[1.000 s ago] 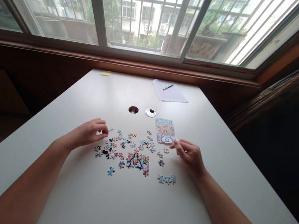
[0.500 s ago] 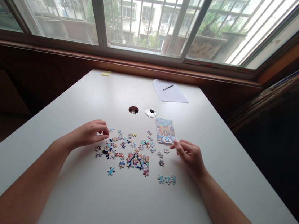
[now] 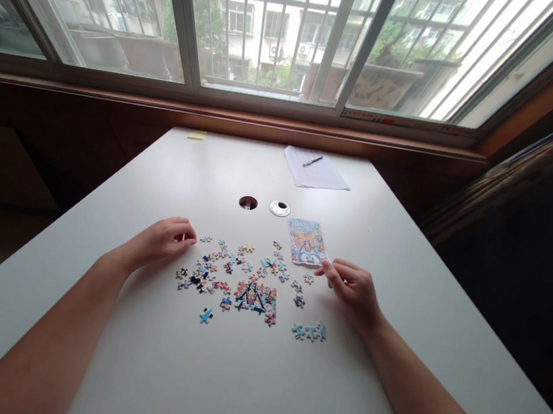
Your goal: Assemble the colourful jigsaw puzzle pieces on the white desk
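Several blue pieces [image 3: 310,331]: on the table [image 3: 244,384], lower right.
Joined part [image 3: 256,297]: flat, between the hands.
Right hand [image 3: 352,287]: thumb and finger clamped on the card's lower right corner.
Loose pieces [image 3: 229,268]: scattered beyond and left of the joined part.
Left hand [image 3: 166,238]: fingertips together, just beside the pieces – whether on one, cannot tell.
Card [image 3: 306,239]: beyond the pieces, printed side up.
Paper [image 3: 313,172]: far end – pen [image 3: 313,162] on top.

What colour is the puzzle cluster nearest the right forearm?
The puzzle cluster is mostly light blue, seen best in the head view.
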### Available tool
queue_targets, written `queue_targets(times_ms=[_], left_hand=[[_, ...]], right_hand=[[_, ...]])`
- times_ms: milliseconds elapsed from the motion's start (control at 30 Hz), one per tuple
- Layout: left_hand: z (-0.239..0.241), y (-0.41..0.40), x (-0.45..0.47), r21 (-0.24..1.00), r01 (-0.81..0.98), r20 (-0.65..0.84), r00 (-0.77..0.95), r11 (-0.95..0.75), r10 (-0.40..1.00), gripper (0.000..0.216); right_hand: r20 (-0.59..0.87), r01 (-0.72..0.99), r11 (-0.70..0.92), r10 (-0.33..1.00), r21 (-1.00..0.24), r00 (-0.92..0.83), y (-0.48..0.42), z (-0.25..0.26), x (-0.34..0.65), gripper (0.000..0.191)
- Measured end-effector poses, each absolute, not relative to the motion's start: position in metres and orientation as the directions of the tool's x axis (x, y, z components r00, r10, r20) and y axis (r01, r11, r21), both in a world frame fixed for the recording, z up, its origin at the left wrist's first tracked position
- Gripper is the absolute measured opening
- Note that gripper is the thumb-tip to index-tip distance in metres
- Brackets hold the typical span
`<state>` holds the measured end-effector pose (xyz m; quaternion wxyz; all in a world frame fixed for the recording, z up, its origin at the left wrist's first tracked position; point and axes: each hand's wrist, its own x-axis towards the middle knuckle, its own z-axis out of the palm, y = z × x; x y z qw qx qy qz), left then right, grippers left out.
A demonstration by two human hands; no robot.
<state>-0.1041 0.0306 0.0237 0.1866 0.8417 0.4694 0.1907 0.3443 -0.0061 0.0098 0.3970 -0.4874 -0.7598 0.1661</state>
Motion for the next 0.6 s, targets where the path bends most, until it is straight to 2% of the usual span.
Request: queue_targets(times_ms=[200,367,500,600], left_hand=[[0.007,0.040,-0.113,0.464,0.705,0.280,0.457,-0.536,0.844,0.018],[-0.005,0.043,-0.109,0.390,0.702,0.349,0.486,-0.596,0.801,0.022],[-0.008,0.043,-0.105,0.320,0.714,0.363,0.515,-0.623,0.776,0.025],[-0.009,0.043,-0.105,0.316,0.714,0.350,0.524,-0.624,0.777,0.025]], right_hand=[[0.434,0.606,0.464,0.876,-0.646,-0.208,-0.007,0.010,0.344,0.039],[0.424,0.607,0.453,0.883,-0.653,-0.202,-0.006,0.008,0.344,0.040],[0.417,0.613,0.444,0.887,-0.654,-0.199,-0.006,0.009,0.343,0.042],[0.420,0.618,0.444,0.886,-0.649,-0.195,-0.006,0.009,0.342,0.042]])
